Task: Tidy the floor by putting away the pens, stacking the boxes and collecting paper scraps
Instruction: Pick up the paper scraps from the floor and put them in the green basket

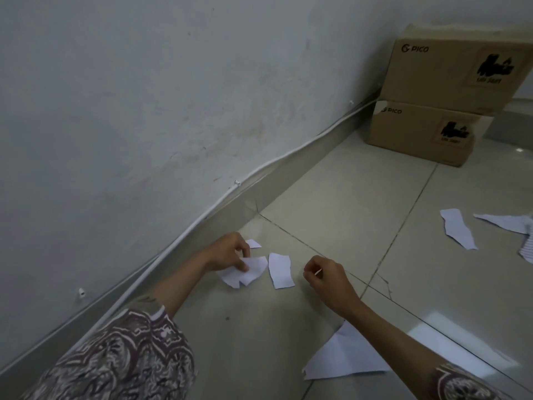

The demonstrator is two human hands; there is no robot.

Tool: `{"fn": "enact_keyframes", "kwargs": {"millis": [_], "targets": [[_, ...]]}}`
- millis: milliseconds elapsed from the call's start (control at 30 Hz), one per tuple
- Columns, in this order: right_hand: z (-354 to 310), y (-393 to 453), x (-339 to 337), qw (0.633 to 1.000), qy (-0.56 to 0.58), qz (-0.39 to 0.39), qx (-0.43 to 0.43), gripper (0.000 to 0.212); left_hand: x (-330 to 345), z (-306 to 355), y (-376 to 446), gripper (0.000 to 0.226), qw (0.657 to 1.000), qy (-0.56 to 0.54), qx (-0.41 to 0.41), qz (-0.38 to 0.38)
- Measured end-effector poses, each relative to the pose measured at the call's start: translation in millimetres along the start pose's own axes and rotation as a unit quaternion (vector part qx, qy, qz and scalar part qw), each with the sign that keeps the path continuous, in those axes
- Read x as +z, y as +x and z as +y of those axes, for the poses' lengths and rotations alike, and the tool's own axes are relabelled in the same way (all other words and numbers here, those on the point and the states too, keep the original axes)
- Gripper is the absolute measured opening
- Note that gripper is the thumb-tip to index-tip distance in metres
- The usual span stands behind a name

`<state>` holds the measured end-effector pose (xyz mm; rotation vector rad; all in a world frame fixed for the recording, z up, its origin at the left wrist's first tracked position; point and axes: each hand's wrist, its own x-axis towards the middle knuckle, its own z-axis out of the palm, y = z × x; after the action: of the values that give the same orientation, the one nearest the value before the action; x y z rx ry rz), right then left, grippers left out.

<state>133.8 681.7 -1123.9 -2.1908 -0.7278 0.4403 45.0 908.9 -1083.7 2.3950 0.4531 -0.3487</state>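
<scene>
Two stacked Pico cardboard boxes [450,90] stand well beyond the hands in the corner, a white cable [184,232] runs along the wall, seven paper scraps lie about, the left hand [230,251] pinching overlapped scraps [253,268], and the right hand [328,280] hovering loosely curled, empty, beside another scrap [279,269].
</scene>
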Motion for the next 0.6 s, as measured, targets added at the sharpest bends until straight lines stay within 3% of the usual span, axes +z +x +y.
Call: {"fn": "enact_keyframes", "kwargs": {"millis": [167, 500, 600], "targets": [[3.6, 12.4, 10.2, 0.999, 0.024, 0.029, 0.011, 0.011, 3.2, -22.4, 34.8, 0.015, 0.996, 0.043, -0.006, 0.077], [0.9, 30.8, 27.1, 0.996, 0.062, 0.066, -0.011, 0.009, 22.6, -22.4, 67.9, 0.006, 0.992, 0.067, -0.026, 0.107], [-0.9, 36.8, 35.1, 0.999, 0.031, 0.034, -0.020, 0.022, 23.8, -25.8, 67.4, 0.036, 0.992, 0.047, -0.024, 0.113]]}}
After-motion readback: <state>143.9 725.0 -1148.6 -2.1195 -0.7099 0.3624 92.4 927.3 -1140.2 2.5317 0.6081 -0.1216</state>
